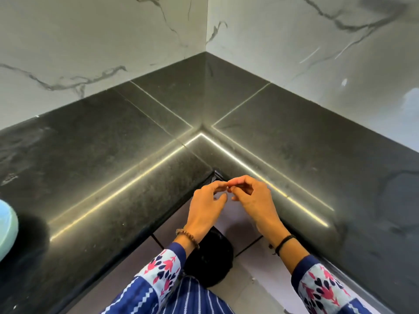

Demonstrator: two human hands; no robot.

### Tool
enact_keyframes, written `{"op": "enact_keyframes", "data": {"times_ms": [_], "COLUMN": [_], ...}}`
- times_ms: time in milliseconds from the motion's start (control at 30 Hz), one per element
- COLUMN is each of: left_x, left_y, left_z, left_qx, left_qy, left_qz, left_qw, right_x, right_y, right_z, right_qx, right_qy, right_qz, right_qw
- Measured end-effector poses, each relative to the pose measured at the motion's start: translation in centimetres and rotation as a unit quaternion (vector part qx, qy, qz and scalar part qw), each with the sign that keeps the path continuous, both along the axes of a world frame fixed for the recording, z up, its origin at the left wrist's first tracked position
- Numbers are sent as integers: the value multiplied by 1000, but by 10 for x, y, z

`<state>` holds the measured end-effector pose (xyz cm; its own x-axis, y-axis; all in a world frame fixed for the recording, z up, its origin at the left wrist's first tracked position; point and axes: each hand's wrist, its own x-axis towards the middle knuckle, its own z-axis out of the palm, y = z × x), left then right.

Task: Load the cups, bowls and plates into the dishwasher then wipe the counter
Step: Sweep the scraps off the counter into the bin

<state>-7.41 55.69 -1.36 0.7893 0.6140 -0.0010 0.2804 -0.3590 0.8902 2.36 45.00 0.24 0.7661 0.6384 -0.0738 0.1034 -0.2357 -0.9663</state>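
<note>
Seemingly pre-wipe. Found dark polished stone counter (113,155) wrapping the corner, pale turquoise round vessel (6,227) at its left edge. Held left hand (204,207) and right hand (251,198) fingertip to fingertip; could not tell whether pinching anything. Needed a cloth, none visible; advised overlapping strokes.

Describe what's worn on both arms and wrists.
The left sleeve and right sleeve are dark blue with pale panels printed in pink and navy leaf shapes; the left also shows white zigzag lines. A brown beaded bracelet circles the left wrist, a thin black band the right.
</note>
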Motion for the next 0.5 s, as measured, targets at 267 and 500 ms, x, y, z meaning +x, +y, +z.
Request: {"op": "enact_keyframes", "data": {"times_ms": [267, 500], "left_x": [50, 78], "left_y": [47, 93], "left_z": [19, 1], "left_qx": [43, 117], "left_qy": [17, 119], "left_qz": [-14, -47], "left_qw": [999, 985], "right_x": [48, 75], "right_y": [49, 81], "right_z": [15, -12], "right_qx": [-22, -144], "right_qy": [-59, -205], "right_qz": [-20, 6], "right_qw": [998, 968]}}
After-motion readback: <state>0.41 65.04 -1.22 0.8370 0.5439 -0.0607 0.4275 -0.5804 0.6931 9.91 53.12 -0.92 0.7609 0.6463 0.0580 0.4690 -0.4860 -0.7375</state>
